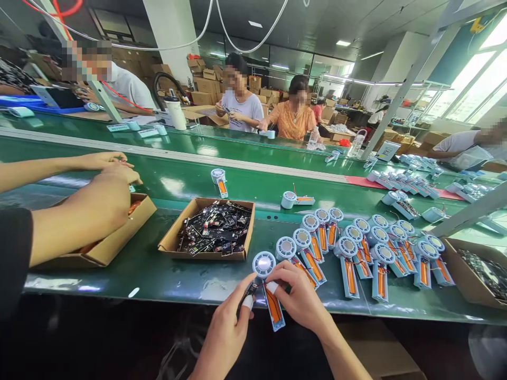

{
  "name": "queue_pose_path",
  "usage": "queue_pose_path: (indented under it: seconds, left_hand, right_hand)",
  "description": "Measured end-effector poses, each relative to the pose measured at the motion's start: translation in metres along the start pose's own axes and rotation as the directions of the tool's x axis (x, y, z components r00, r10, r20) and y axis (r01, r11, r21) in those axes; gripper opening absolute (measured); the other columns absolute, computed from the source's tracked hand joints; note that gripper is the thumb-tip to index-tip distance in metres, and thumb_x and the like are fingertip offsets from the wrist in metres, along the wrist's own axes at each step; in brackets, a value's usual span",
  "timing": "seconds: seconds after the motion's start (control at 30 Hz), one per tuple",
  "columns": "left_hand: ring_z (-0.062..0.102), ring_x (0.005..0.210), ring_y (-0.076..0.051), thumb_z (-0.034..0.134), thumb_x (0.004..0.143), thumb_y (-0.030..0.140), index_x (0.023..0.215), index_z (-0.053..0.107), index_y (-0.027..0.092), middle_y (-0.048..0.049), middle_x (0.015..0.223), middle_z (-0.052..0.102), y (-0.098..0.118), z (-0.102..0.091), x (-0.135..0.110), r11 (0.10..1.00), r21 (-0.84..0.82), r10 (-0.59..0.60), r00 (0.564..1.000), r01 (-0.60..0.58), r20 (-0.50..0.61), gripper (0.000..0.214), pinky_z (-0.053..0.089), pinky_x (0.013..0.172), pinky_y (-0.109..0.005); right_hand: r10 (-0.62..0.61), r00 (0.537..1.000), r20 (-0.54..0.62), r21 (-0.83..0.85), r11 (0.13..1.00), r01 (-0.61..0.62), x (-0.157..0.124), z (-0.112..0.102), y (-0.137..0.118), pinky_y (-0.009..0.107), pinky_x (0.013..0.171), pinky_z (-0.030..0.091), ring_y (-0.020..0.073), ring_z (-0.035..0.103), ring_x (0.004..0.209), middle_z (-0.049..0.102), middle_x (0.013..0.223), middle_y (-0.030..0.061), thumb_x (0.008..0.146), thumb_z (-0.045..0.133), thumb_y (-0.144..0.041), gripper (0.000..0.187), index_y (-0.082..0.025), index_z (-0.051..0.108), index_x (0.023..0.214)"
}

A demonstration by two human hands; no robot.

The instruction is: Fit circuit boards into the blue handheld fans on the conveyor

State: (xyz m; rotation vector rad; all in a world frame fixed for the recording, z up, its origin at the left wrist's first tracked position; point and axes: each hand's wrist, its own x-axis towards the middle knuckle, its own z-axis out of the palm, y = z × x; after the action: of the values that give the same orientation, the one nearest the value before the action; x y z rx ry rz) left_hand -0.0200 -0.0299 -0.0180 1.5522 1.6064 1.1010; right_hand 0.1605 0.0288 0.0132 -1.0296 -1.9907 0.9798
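At the bench's front edge is a light-blue handheld fan (274, 311), its round head pointing away from me and its open handle showing an orange strip and dark wires. My left hand (227, 322) is closed on a small black circuit board (249, 290), beside the fan's neck. The fingers of my right hand (301, 298) pinch the fan where head and handle meet; whether they also grip a wire is hidden. White coverings wrap a digit on each hand. Just right of the fan lie several similar open fans (348, 264) in rows.
A cardboard box of black circuit boards (214, 229) stands ahead of me. Another person's arms (87, 211) reach over a carton (130, 232) on the left. A second box of boards (483, 269) is at right. Two fans lie on the green belt (253, 184); people sit beyond.
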Motion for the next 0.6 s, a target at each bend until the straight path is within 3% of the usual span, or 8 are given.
queue_pose_path:
  seconds: [0.13,0.27,0.4,0.47,0.6]
  left_hand:
    - [0.061,0.048,-0.018,0.038,0.090,0.029,0.127,0.065,0.017,0.0037,0.053,0.057,0.007,0.006,0.001,0.999,0.000,-0.037,0.999,0.037,0.005,0.048,0.058,0.062,-0.030]
    - [0.056,0.044,-0.017,0.037,0.090,0.031,0.128,0.062,0.015,0.0058,0.050,0.051,0.014,0.008,0.001,0.991,-0.058,-0.121,0.992,0.124,0.046,0.049,0.053,0.051,-0.028]
    - [0.055,0.042,-0.017,0.038,0.091,0.034,0.130,0.061,0.016,0.0067,0.050,0.050,0.012,0.011,0.001,0.964,-0.135,-0.224,0.974,0.227,0.042,0.049,0.050,0.044,-0.025]
    - [0.059,0.045,-0.017,0.037,0.092,0.031,0.127,0.064,0.018,0.0032,0.056,0.057,0.009,0.012,0.000,0.982,-0.098,-0.160,0.987,0.161,0.024,0.046,0.052,0.046,-0.026]
    - [0.073,0.069,-0.020,0.032,0.089,0.014,0.104,0.076,0.026,-0.0090,0.092,0.070,0.002,0.015,-0.005,0.968,0.205,0.145,0.989,-0.144,0.011,0.048,0.057,0.060,-0.028]
  right_hand:
    - [-0.098,0.995,-0.018,-0.118,0.988,0.095,-0.005,0.007,0.010,0.028,0.075,0.053,0.0179,0.065,0.085,0.067,0.099,0.0054,0.094,0.056,-0.012,0.023,-0.023,0.068,0.110]
    - [-0.172,0.980,-0.105,-0.229,0.963,0.144,-0.010,0.014,0.023,0.032,0.082,0.055,0.0212,0.067,0.093,0.070,0.100,0.0080,0.097,0.049,-0.014,0.025,-0.022,0.067,0.112]
    - [-0.107,0.969,-0.223,-0.101,0.991,0.086,-0.010,0.015,0.025,0.031,0.078,0.055,0.0200,0.068,0.086,0.073,0.094,0.0074,0.097,0.052,-0.018,0.020,-0.021,0.071,0.104]
    - [-0.057,0.971,-0.231,0.024,0.998,0.064,-0.009,0.015,0.023,0.030,0.076,0.055,0.0191,0.068,0.083,0.073,0.091,0.0062,0.095,0.057,-0.021,0.016,-0.021,0.073,0.098]
    - [0.046,0.981,-0.187,0.253,0.967,0.003,-0.003,0.018,0.018,0.030,0.076,0.054,0.0191,0.068,0.083,0.073,0.089,0.0055,0.092,0.062,-0.027,0.015,-0.021,0.075,0.092]
